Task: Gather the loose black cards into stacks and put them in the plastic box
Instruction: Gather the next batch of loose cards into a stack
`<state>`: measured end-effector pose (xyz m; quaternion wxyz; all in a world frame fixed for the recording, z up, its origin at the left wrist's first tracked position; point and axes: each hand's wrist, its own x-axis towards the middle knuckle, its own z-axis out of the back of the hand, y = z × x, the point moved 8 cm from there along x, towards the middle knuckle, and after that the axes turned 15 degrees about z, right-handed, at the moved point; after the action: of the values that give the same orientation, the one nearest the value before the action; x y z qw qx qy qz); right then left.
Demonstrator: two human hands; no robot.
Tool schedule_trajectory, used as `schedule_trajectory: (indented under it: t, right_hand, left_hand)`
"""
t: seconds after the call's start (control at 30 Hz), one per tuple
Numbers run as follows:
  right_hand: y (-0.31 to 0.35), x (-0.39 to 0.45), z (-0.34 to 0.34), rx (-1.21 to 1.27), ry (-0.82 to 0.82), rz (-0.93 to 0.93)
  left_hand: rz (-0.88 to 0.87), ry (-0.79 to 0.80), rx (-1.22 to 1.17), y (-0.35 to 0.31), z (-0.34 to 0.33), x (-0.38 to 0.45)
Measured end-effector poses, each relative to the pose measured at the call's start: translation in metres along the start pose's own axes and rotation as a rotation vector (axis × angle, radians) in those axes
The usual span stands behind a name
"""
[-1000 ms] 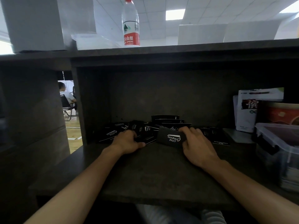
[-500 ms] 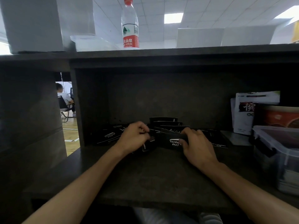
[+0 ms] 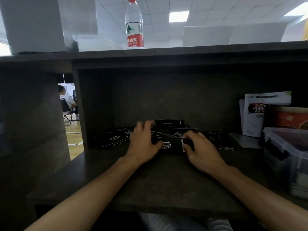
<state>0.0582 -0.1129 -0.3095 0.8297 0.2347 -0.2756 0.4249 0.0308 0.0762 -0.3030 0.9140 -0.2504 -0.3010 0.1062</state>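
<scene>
— What sort of place is this?
— An office or hall: a panelled ceiling (image 3: 208,7) with a light panel (image 3: 179,16) above the hands.
— Anything else?
— A dark desk hutch (image 3: 166,54) over both hands, a water bottle (image 3: 134,24) on top, and a seated person (image 3: 66,100) far beyond the left hand (image 3: 143,144).

Two bare arms reach forward from the bottom corners and come closer together at the hands. The left hand (image 3: 143,144) is palm down, its fingers spread and stretched forward, its thumb pointing to the right. The right hand (image 3: 200,150) is also palm down, just beside the left one. Its fingers are bent and its thumb tucks in on the left. Both wrists are straight. The hands are near but apart.
</scene>
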Motion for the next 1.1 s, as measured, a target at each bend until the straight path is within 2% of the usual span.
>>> schedule_trajectory:
  t: [0.07,0.1,0.23,0.3,0.37,0.43,0.47,0.53,0.63,0.73,0.83,1.1]
  right_hand:
    - [0.005,0.0,-0.002,-0.009,0.023,0.039]
    - [0.008,0.001,-0.005,-0.034,0.052,0.062]
    - [0.006,0.003,-0.011,-0.197,0.097,0.045]
    - [0.002,0.002,-0.014,-0.26,0.141,0.013]
    - [0.001,0.002,-0.015,-0.278,0.153,0.016]
    - [0.001,0.002,-0.015,-0.262,0.139,0.035]
    - [0.0,0.003,-0.016,-0.249,0.13,0.044]
    - [-0.001,0.003,-0.016,-0.222,0.107,0.055]
    - [0.0,0.004,-0.014,-0.191,0.071,0.076]
    - [0.0,0.003,-0.013,-0.171,0.055,0.086]
    - [-0.001,0.004,-0.013,-0.177,0.039,0.09]
    - [-0.01,0.004,-0.013,-0.202,0.001,0.035]
  left_hand:
    - [0.063,0.184,-0.135,0.006,-0.012,-0.002]
    - [0.029,0.273,-0.169,-0.001,-0.019,-0.006]
    - [-0.151,0.402,-0.224,-0.03,-0.035,-0.021]
    - [-0.115,0.384,-0.287,-0.027,-0.031,-0.016]
    - [-0.034,0.237,-0.273,-0.009,-0.017,-0.002]
    - [0.064,0.06,-0.035,0.02,-0.003,0.015]
    - [0.136,0.044,0.112,0.036,-0.001,0.021]
    - [0.289,0.134,0.368,0.064,-0.004,0.024]
    - [0.376,0.208,0.492,0.076,-0.004,0.021]
    - [0.445,0.223,0.429,0.077,-0.001,0.023]
    - [0.513,0.307,0.294,0.078,-0.007,0.022]
    - [0.442,0.358,0.258,0.061,-0.015,0.016]
